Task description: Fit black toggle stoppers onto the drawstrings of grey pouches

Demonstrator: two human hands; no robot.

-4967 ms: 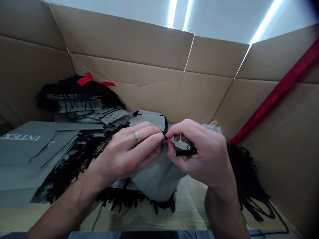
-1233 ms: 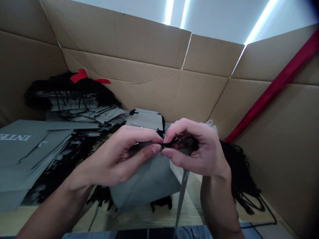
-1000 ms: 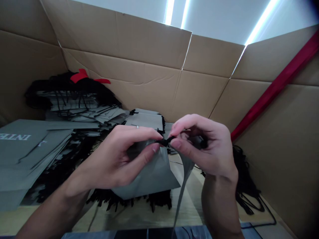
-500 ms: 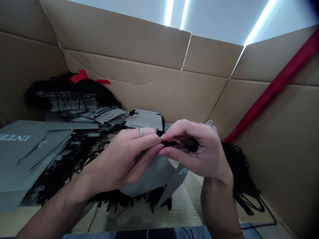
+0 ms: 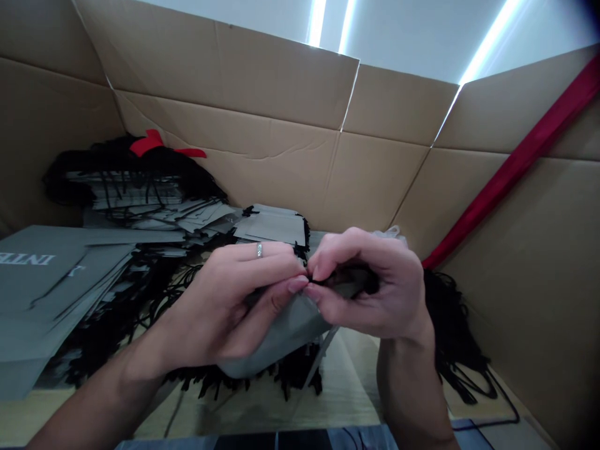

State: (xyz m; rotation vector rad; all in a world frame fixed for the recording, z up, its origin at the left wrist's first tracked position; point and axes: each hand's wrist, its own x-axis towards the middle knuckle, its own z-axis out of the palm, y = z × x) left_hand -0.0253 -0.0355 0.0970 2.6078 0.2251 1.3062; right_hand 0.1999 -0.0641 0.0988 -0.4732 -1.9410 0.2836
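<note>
At near centre, above the counter (image 5: 359, 390), our left hand (image 5: 234, 303) pinches a grey bag (image 5: 288, 340) between finger and thumb; our right hand (image 5: 394, 294), curled and touching the left, pinches black cord (image 5: 372, 281). Stacked bags (image 5: 32, 312) lie left, strings (image 5: 457, 331) right.

Black cord (image 5: 371, 279) mostly hidden; lettering (image 5: 27, 259) cropped

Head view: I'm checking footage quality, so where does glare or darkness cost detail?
In the head view, light strips glare at the top and the upper right corner darkens; also in the head view, the black cord pile loses detail, and the black strand in the right hand is hard to trace.
</note>
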